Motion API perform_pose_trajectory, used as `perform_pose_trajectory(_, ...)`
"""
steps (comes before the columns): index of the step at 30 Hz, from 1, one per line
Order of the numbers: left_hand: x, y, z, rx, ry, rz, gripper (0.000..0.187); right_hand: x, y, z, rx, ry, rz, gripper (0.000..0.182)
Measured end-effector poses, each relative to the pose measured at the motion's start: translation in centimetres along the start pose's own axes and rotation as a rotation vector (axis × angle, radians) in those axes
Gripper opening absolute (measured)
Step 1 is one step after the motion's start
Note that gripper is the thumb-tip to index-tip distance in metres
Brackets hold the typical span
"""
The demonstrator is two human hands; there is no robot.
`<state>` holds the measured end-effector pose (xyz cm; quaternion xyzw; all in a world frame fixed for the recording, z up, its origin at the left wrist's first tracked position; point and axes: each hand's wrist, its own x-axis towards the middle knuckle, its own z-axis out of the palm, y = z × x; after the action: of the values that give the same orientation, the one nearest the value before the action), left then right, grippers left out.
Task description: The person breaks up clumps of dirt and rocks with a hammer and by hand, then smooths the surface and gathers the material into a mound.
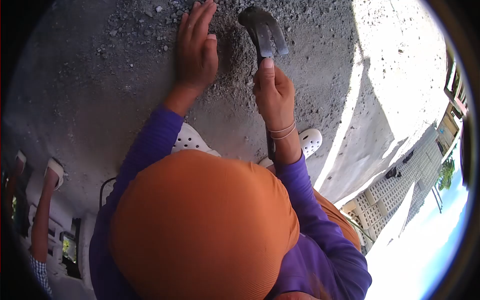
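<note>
A claw hammer is gripped in my right hand, thumb up along the handle just below the head. Its two-pronged claw faces the right side of the view, and the lower handle runs down beside my wrist. My left hand lies open with fingers stretched out, at the edge of a patch of crumbled grey rubble on the concrete ground. The hammer head is over the right part of that rubble. Two thin bands circle my right wrist.
White perforated clogs show below my arms, and rounded orange fabric covers the lower middle. Another person's leg stands at the left. Stacked pale perforated blocks line the right, beyond sunlit ground.
</note>
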<state>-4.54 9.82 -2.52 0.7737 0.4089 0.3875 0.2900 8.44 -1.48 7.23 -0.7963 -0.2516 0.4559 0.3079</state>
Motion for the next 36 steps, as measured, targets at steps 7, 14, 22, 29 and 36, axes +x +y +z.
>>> perform_pose_trajectory(7,0.3,0.4,-0.5,0.023,-0.049,-0.011,0.058,-0.7,-2.5,0.3,0.203,0.101,-0.392,0.048)
perform_pose_trajectory(14,-0.6,-0.5,-0.3,0.031,-0.022,0.052,0.053,1.4,1.0,-2.7,0.186,0.012,0.029,0.055)
perform_pose_trajectory(22,-1.6,-0.7,-2.3,0.068,-0.044,0.051,0.055,5.0,6.7,-9.4,-0.37,0.634,-0.1,0.048)
perform_pose_trajectory(29,-0.4,-0.6,-0.7,0.065,-0.208,0.032,0.062,4.1,-0.5,-5.2,-0.215,0.475,-0.53,0.031)
perform_pose_trajectory(36,1.5,1.1,0.0,0.243,-0.253,0.05,0.061,10.7,1.0,1.9,-0.445,0.291,-0.835,0.043)
